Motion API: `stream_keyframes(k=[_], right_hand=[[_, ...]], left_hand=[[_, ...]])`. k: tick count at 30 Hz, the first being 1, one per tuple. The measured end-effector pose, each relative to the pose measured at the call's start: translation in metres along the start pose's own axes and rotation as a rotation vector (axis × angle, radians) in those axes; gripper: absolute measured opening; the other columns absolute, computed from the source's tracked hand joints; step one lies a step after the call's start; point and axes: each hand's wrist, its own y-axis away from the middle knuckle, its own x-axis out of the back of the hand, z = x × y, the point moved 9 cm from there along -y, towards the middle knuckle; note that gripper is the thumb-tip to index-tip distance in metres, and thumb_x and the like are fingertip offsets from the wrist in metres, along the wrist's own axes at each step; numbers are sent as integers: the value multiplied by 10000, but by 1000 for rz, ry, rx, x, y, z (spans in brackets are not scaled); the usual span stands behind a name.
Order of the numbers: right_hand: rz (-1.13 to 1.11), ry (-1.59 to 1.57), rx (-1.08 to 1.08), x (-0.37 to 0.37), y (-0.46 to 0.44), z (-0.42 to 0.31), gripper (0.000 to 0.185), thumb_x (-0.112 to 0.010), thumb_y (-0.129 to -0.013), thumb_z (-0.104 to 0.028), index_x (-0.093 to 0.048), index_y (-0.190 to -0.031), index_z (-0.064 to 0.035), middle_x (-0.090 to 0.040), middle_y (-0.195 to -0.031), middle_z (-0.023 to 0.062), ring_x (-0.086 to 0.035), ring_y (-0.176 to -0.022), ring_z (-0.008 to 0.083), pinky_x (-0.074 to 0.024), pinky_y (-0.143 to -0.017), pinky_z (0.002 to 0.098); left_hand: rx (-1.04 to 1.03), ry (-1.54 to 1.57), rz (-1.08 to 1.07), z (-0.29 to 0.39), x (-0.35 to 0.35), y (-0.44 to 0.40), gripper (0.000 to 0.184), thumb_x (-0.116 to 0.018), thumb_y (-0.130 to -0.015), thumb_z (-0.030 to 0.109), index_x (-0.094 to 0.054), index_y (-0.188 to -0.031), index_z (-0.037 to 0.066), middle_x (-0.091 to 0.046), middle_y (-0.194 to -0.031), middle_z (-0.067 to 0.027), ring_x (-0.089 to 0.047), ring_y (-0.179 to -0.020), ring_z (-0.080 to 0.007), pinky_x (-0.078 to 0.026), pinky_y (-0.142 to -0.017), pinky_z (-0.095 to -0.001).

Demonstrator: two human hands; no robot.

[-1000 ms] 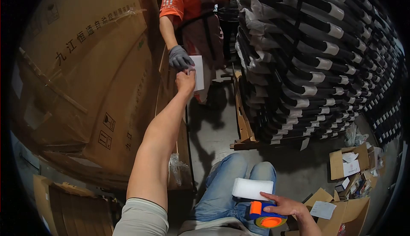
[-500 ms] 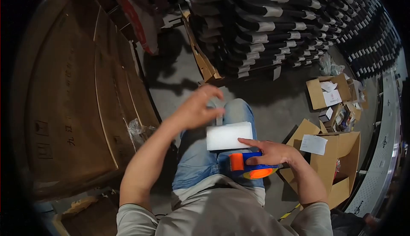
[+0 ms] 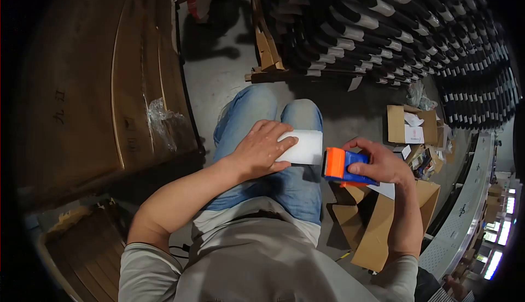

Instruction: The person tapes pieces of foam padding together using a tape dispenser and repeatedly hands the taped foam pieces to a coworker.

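A white block, foam-like on its surface, lies on my thighs. My left hand grips its left end, with fingers over the top and the thumb along the near edge. My right hand is wrapped round a blue and orange tape dispenser, held just right of the block and apart from it. The dispenser's orange front points left, toward the block. The tape roll is mostly hidden.
Tall cardboard cartons stand on the left, with crumpled clear plastic against them. Stacked black tubes with white wraps rise ahead. An open carton and loose cardboard lie at right, beside a long metal rail.
My left hand has come down onto the block's left end. My right hand has left the block and lifted the tape dispenser off my lap to the right. The view has shifted.
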Motion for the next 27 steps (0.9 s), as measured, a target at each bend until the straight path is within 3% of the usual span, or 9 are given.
stream_keyframes(k=[4, 11, 13, 16, 17, 22, 24, 27], right_hand=[[-22, 90, -72, 16, -17, -2, 640, -838, -837, -522, -631, -1185, -26, -704, -960, 79, -639, -896, 156, -528, -815, 321], [-86, 277, -49, 8, -48, -45, 625, -818, -857, -530, -624, -1159, -19, -682, -907, 86, -602, -835, 152, -513, -758, 332], [-80, 410, -27, 5, -54, -56, 650, -770, -856, -606, -654, -1118, -23, -698, -903, 174, -689, -844, 281, -536, -765, 390], [-43, 656, -64, -3, -67, -58, 691, -757, -857, -621, -628, -1181, -24, -721, -929, 196, -712, -890, 326, -545, -797, 416], [-67, 744, -108, -12, -73, -57, 689, -715, -870, -650, -643, -1176, -37, -731, -982, 227, -714, -958, 401, -549, -831, 468], [-134, 907, -242, -29, -86, -78, 637, -655, -909, -648, -683, -1174, -69, -749, -1038, 178, -720, -1008, 378, -556, -869, 476], [-233, 1122, -293, -39, -98, -79, 570, -656, -918, -597, -730, -1170, -91, -766, -1071, 135, -731, -1031, 338, -566, -896, 442], [-331, 1183, -263, -59, -114, -94, 495, -666, -917, -537, -776, -1147, -113, -777, -1100, 95, -741, -1037, 301, -571, -908, 419]], left_hand=[[-1, -14, 71, 4, -4, 5, 594, -845, -769, 294, -635, -1283, 81, -568, -1359, -134, -515, -1289, -324, -380, -1129, -462], [31, -59, 70, -1, -6, 8, 597, -843, -779, 306, -634, -1291, 81, -563, -1358, -104, -503, -1286, -289, -377, -1113, -442], [36, -54, 71, -2, -7, 8, 596, -843, -781, 307, -634, -1291, 80, -565, -1356, -104, -500, -1291, -285, -373, -1116, -442], [27, -27, 74, -2, -7, 9, 611, -851, -774, 296, -631, -1300, 76, -568, -1353, -106, -498, -1297, -280, -369, -1119, -443], [19, -10, 80, -1, -6, 9, 627, -858, -764, 286, -628, -1308, 74, -569, -1351, -108, -498, -1299, -278, -369, -1119, -445], [12, 41, 107, 1, -4, 6, 647, -878, -725, 233, -583, -1269, 39, -584, -1330, -128, -532, -1259, -316, -384, -1101, -454], [12, 67, 79, 2, -6, 4, 650, -885, -710, 218, -566, -1243, 26, -591, -1319, -137, -546, -1242, -330, -391, -1092, -458], [57, -20, 90, -1, -8, 4, 618, -890, -691, 225, -541, -1158, 22, -612, -1278, -157, -569, -1216, -344, -415, -1052, -472]])
